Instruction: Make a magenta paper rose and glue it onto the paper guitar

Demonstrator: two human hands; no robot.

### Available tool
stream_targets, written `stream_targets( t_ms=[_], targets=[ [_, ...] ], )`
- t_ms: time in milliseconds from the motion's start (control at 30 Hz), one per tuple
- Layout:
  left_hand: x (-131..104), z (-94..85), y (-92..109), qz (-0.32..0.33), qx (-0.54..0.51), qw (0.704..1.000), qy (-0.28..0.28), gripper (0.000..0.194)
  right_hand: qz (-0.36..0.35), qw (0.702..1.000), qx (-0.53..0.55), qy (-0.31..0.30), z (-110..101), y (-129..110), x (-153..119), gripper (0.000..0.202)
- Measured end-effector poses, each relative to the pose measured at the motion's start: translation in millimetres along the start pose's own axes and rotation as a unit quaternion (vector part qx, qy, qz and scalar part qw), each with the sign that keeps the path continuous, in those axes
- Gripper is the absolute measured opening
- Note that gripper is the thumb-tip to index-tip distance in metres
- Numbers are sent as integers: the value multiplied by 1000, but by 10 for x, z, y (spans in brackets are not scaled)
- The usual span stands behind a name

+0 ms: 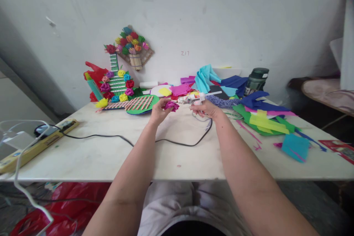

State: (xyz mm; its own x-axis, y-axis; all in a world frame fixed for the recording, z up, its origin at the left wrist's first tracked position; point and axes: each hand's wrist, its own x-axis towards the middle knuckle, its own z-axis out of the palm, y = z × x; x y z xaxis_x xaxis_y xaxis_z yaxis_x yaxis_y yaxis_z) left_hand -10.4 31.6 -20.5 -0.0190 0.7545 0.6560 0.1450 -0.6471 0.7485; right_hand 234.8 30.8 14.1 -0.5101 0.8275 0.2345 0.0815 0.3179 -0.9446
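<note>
Between the fingers of my left hand [160,110] is a magenta paper flower [172,106]. My right hand [204,108] is closed around a white glue gun [200,98]; a glue stick [214,93] sticks out of its back and its nozzle points left toward the flower. A black cord [190,145] runs from the gun across the table. Just left of my left hand lies a green oval board [155,102] with a lattice of pinkish sticks [139,104]. Whether the nozzle touches the flower I cannot tell.
A green striped craft piece with paper flowers [117,83] stands at the back left. Coloured crepe paper [206,77] and a dark bottle [256,81] are behind my right hand. Paper scraps [295,147] lie at right. A yellow power strip [41,143] is at left.
</note>
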Motion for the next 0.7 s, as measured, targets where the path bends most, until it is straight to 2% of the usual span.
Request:
stream_targets(
  t_ms=[700],
  targets=[
    [-12, 29, 23, 24, 58, 998, 5, 35, -3, 999, -28, 40, 32, 11, 48, 37]
  ],
)
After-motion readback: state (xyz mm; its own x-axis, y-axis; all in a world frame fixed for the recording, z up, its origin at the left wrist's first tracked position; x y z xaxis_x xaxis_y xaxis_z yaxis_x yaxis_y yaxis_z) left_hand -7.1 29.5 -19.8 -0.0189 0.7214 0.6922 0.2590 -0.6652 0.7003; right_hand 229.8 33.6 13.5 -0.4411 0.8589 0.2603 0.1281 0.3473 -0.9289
